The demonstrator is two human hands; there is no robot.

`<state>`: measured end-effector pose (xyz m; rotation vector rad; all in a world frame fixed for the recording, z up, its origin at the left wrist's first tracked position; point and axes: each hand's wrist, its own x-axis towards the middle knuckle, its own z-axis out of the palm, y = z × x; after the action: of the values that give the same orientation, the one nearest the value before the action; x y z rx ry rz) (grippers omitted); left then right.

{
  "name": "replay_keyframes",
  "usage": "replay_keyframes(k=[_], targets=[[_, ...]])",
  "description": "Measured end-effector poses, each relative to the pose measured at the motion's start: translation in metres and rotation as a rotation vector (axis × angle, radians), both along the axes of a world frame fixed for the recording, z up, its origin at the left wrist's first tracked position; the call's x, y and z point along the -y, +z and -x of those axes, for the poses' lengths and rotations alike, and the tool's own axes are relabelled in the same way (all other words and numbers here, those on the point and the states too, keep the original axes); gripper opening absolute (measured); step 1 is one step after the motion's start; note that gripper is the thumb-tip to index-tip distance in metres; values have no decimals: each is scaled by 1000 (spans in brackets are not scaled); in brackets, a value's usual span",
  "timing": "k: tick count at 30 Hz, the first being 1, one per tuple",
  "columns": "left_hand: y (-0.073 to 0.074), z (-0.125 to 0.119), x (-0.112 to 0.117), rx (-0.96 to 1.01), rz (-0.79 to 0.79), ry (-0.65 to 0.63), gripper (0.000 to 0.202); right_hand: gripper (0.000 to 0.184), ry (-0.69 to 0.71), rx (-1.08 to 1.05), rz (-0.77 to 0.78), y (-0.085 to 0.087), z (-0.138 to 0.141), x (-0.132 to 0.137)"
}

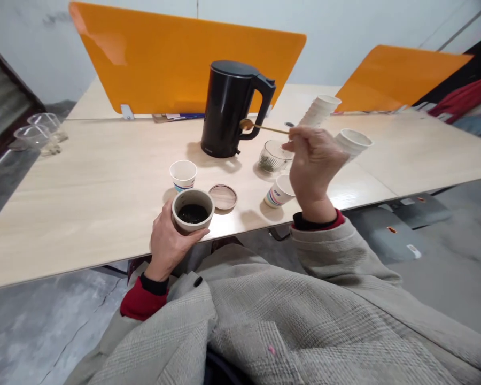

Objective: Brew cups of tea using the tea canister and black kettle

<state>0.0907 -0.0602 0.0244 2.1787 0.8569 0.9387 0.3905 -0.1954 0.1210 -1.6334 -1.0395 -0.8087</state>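
Note:
My left hand (166, 240) is wrapped round a pale grey cup (192, 198) with dark contents, held near the table's front edge. Between the closed fingers of my right hand (315, 166) is the handle of a thin gold spoon (270, 129). Its bowl points left, in front of the kettle's handle. Below it stands a ribbed glass jar (278, 153) with green leaves inside. A round wooden lid (223, 198) lies beside the grey cup. One paper cup (184, 183) stands just behind that cup; another paper cup (278, 193), partly hidden by my right wrist, is near the jar.
A black electric kettle (226, 107) stands at the back before an orange partition (176, 64). Two stacks of white cups, one farther back (318, 109) and one nearer (355, 140), are by my right hand. Clear plastic cups (38, 136) sit at the far left edge.

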Motion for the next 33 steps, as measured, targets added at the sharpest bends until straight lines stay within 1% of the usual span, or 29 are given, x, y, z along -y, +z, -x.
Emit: replay_keyframes(k=[2,4,7,10,12,14,16,18,20,21,23,25,26,27,28,29,30,33], targets=[[-1,0,-1,7,0,-1,99,25,-152,-10,67,-2,-27,13],[-1,-1,-1,17,-1,-7,98,29,-289,-70,206,-5,-48,20],[-1,-1,-1,20,1,-7,98,31,-409,-221,474,-7,-62,17],[-1,-1,-1,20,4,-8,98,37,-458,-317,730,-5,-59,5],[0,-2,0,24,4,-15,98,39,-471,-340,836,-2,-53,-1],[1,-2,0,29,5,-21,98,39,-475,-344,883,4,-45,-2],[2,-1,0,31,9,-27,98,37,-482,-329,906,12,-33,3],[2,-1,1,26,13,-27,98,38,-489,-267,880,18,-17,12],[2,-1,0,17,17,-16,99,40,-435,-161,786,19,4,20],[2,-1,0,14,20,-9,100,41,-374,-105,735,16,15,22],[1,-1,0,13,23,3,101,44,-185,-39,695,2,36,20],[0,-1,1,22,25,7,101,53,77,-38,832,-20,52,10],[0,-1,1,27,24,3,100,62,198,-48,932,-32,57,3],[0,-1,1,32,22,-3,100,71,288,-63,1022,-44,60,-4],[0,-1,2,36,19,-10,100,80,347,-77,1081,-54,62,-11],[-1,0,2,39,14,-17,100,84,378,-90,1108,-63,62,-18],[-1,0,2,40,8,-24,100,84,389,-98,1098,-71,62,-23],[0,0,3,41,-9,-33,101,70,400,-111,960,-86,55,-30]])
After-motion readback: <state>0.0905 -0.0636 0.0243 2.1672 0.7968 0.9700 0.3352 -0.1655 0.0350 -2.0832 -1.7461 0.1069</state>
